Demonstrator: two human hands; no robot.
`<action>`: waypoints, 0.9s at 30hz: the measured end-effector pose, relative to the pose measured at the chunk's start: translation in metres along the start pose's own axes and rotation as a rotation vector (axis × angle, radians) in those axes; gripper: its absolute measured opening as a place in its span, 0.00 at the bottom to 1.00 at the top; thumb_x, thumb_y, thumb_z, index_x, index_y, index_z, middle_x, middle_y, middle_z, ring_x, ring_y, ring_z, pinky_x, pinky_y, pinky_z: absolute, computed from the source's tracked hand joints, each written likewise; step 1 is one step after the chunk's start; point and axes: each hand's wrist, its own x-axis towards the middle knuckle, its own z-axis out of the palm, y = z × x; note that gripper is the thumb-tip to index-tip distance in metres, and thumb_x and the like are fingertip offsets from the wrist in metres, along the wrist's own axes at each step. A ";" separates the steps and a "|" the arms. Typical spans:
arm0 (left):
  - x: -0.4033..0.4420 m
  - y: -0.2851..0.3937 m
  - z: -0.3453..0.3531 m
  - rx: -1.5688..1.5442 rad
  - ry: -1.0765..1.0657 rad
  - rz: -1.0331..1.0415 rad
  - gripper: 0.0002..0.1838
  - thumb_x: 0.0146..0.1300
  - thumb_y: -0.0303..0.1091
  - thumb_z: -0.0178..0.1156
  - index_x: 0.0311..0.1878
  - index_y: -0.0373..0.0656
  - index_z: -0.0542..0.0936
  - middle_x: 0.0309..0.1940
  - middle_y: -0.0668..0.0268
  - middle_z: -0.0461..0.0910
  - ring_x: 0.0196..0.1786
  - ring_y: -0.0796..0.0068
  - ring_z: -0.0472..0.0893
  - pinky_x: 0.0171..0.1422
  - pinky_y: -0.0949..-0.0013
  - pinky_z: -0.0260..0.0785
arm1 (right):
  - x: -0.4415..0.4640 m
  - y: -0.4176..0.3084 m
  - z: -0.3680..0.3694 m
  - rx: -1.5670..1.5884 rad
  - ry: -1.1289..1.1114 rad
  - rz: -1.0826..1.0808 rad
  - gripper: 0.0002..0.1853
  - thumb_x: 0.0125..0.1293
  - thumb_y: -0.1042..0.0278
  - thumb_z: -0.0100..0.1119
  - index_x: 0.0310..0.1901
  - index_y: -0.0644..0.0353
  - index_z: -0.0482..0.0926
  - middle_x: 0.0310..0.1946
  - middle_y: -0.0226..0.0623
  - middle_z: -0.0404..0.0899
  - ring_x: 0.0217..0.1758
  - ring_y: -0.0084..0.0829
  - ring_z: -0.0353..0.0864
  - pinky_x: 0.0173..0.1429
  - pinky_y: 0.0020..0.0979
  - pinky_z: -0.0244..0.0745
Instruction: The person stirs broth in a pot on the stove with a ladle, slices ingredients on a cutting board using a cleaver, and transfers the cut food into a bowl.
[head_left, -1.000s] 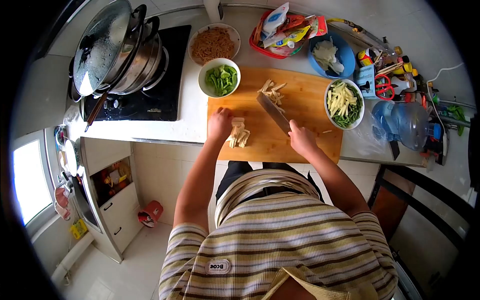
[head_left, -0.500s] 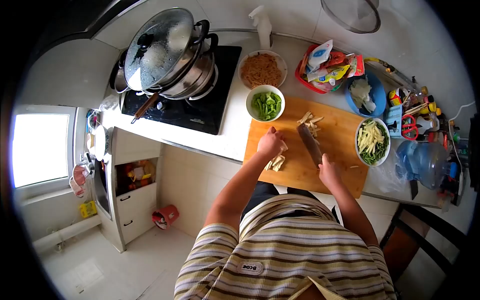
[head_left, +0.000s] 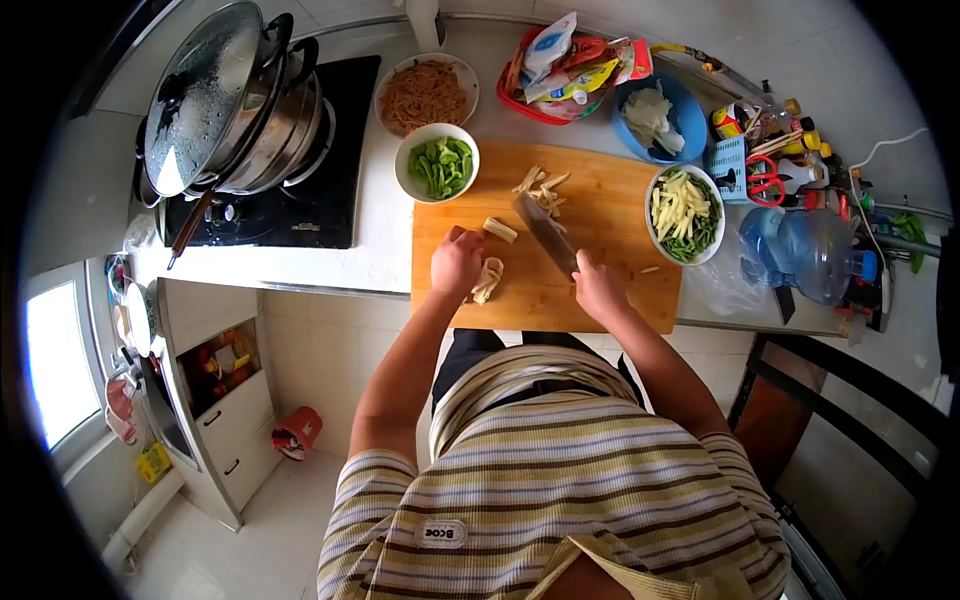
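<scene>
My right hand [head_left: 602,288] is wrapped round the handle of a kitchen knife [head_left: 547,234], its broad blade slanting over the wooden cutting board [head_left: 610,200]. Just beyond the blade lies a small pile of pale cut strips [head_left: 543,190]. At the board's left side, my left hand [head_left: 457,262] has its fingers curled together; what they hold, if anything, is hidden. Pale folded pieces [head_left: 487,281] lie against its thumb side. A short pale stick [head_left: 500,230] rests on the board between that hand and the blade.
A bowl of green pieces [head_left: 440,168] stands at the board's far left corner, behind it a plate of brown shreds [head_left: 428,95]. To the right is a bowl of pale strips and green beans [head_left: 686,215]. The stove [head_left: 335,200] carries a lidded steamer [head_left: 215,110].
The view has shifted, so the counter appears farther left. A short pale stick now lies apart on the board, beyond my left hand. My right hand still holds the knife.
</scene>
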 end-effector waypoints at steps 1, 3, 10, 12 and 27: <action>-0.001 0.002 -0.001 0.021 0.026 0.024 0.07 0.49 0.28 0.60 0.34 0.46 0.81 0.35 0.61 0.79 0.40 0.56 0.78 0.43 0.60 0.73 | -0.001 -0.004 -0.004 0.001 -0.001 0.001 0.15 0.61 0.69 0.54 0.47 0.63 0.67 0.19 0.49 0.77 0.24 0.49 0.79 0.27 0.47 0.70; 0.008 0.000 0.007 0.070 0.093 0.194 0.08 0.48 0.28 0.60 0.33 0.46 0.81 0.35 0.63 0.79 0.40 0.58 0.78 0.43 0.61 0.73 | -0.004 -0.015 -0.010 -0.030 -0.020 -0.061 0.14 0.61 0.69 0.55 0.47 0.63 0.67 0.19 0.46 0.77 0.23 0.48 0.79 0.26 0.47 0.70; 0.025 -0.002 0.023 0.135 0.131 0.370 0.06 0.45 0.28 0.60 0.30 0.46 0.79 0.35 0.68 0.78 0.38 0.63 0.77 0.42 0.64 0.72 | -0.004 -0.026 0.005 -0.075 -0.018 -0.118 0.20 0.53 0.76 0.53 0.51 0.66 0.67 0.17 0.44 0.77 0.21 0.45 0.79 0.23 0.44 0.70; 0.023 -0.004 0.025 0.107 0.143 0.370 0.06 0.45 0.27 0.60 0.29 0.46 0.79 0.35 0.68 0.78 0.38 0.63 0.77 0.42 0.64 0.72 | -0.006 -0.029 0.003 -0.089 -0.034 -0.112 0.20 0.52 0.76 0.54 0.49 0.66 0.68 0.17 0.44 0.77 0.20 0.45 0.79 0.23 0.44 0.70; 0.018 -0.005 0.029 0.032 0.253 0.355 0.06 0.47 0.24 0.56 0.28 0.44 0.80 0.33 0.66 0.79 0.37 0.62 0.78 0.40 0.63 0.73 | 0.008 -0.046 0.020 -0.170 -0.025 -0.104 0.17 0.54 0.76 0.51 0.47 0.64 0.66 0.16 0.46 0.76 0.19 0.45 0.78 0.22 0.45 0.70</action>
